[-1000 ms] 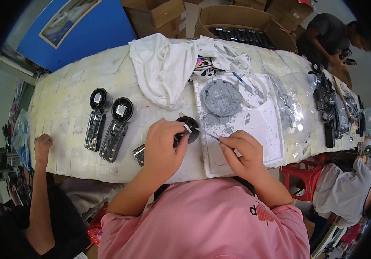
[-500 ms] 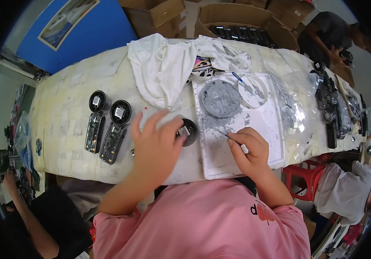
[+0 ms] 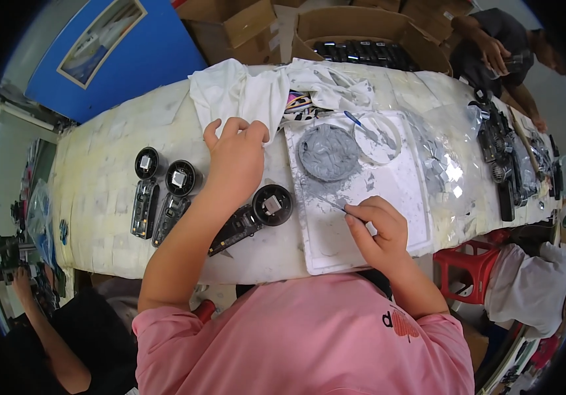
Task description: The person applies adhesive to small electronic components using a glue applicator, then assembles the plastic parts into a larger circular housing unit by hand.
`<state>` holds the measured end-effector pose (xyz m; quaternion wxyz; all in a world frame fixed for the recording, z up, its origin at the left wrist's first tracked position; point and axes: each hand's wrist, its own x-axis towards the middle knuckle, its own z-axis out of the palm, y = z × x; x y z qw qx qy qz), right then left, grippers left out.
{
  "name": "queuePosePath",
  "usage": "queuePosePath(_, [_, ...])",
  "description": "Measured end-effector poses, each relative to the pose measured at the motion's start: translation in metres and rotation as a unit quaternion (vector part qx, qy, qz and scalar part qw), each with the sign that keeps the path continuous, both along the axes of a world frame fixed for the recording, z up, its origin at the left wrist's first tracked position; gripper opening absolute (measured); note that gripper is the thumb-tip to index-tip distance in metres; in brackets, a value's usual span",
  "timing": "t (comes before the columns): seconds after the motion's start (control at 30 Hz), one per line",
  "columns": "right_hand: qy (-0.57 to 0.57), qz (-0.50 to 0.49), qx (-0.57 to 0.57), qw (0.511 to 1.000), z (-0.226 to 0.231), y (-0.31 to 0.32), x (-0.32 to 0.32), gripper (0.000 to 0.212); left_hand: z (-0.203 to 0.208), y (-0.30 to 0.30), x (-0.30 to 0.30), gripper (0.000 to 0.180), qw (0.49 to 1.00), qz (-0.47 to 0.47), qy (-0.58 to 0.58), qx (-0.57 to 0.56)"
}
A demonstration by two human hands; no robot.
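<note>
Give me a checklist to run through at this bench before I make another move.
1. Tool in grip: ok, the right hand pinches a thin tool over the white tray.
2. Left hand free: cannot tell; it is at the white cloth, with its undersides hidden.
3. Paste open: ok, the tub of grey paste stands uncovered on the tray.
4. Nearest black device lying on the table: ok, with the pale square in its round head exposed.
5. Tray clean: not ok, grey smears lie around the tub.
</note>
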<state>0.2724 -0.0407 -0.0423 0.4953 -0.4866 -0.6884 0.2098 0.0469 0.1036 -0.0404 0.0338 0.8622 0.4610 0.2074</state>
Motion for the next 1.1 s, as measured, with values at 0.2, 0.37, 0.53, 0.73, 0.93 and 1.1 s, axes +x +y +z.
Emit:
queuePosePath(0.2, [-0.007, 0.037, -0.005, 0.999, 0.003, 0.0, -0.006, 0.02, 0.0, -0.005, -0.002, 0.024, 0.999, 0.012, -0.033, -0.004])
queuePosePath(0.37, [-0.075, 0.077, 0.072, 0.992, 0.002, 0.008, -0.022, 0.026, 0.006, -0.01, -0.004, 0.025, 0.999, 0.004, -0.037, -0.004])
queuePosePath(0.53, [-0.146, 0.082, 0.139, 0.976, 0.0, 0.02, -0.034, 0.028, 0.014, -0.016, -0.008, 0.026, 0.999, 0.004, -0.052, 0.01])
queuePosePath(0.73, [-0.251, 0.096, 0.128, 0.955, 0.001, 0.018, -0.033, 0.019, 0.029, -0.03, -0.02, 0.024, 0.993, 0.032, -0.108, 0.02])
queuePosePath(0.93, [-0.193, 0.104, 0.115, 0.969, 0.002, 0.014, -0.028, 0.026, 0.03, -0.067, -0.029, 0.016, 0.987, -0.037, -0.141, 0.075])
queuePosePath(1.1, [-0.142, 0.053, 0.121, 0.981, -0.009, 0.009, -0.021, 0.026, 0.018, -0.089, -0.026, 0.019, 0.988, -0.057, -0.118, 0.079])
